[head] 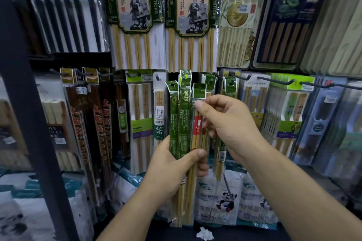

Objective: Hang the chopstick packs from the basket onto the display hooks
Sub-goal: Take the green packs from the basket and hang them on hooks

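Left hand (176, 164) grips a bundle of chopstick packs (181, 121); right hand (225, 121) pinches the front pack (197, 123) near its top.

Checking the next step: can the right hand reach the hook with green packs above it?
Probably yes: the right hand sits just below that hook, nothing between, though its fingers pinch a pack from the bundle in the left hand.

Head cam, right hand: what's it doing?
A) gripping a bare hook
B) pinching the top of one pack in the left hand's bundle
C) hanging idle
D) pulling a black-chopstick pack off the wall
B: the right hand pinches the red-labelled pack near its top with thumb and fingers, while the left hand grips the bundle of green packs lower down.
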